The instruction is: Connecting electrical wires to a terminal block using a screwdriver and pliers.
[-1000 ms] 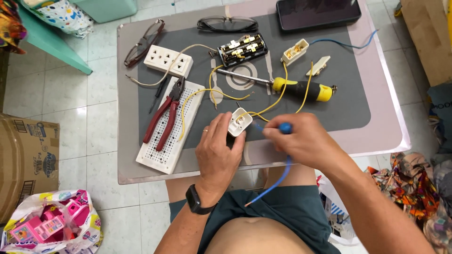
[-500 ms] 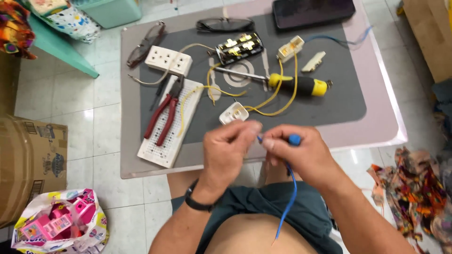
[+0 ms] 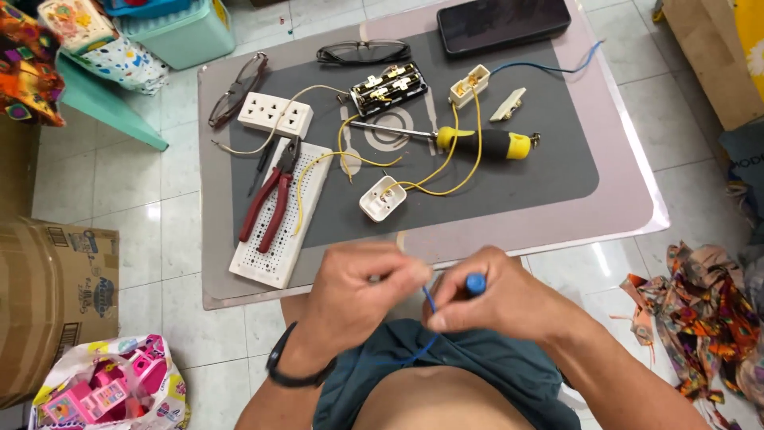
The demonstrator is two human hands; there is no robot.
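Blue wire point(image 3: 430, 301) pinched between both hands, just off the near edge of the small table point(image 3: 629, 209), over the lap. Thin, light, floppy stuff by the look of it, likely slick on the insulation, so best gripped close to the end being worked, pinched tight between thumb and fingertip. Rest of it dangling down toward the shorts.

Left hand point(image 3: 358, 295) curled shut, fingertips nipping the wire end, wrist with a black band bent inward. Right hand point(image 3: 497, 301) closed too, around a small blue-capped tool point(image 3: 475, 283) poking up between thumb and forefinger, knuckles facing the table. Hands nearly touching each other.

On the table beyond them: white socket piece point(image 3: 382, 198) with yellow wire point(image 3: 446, 177) attached, red pliers point(image 3: 269, 196) lying on a white breadboard point(image 3: 282, 213), yellow-and-black screwdriver point(image 3: 469, 141) further back.
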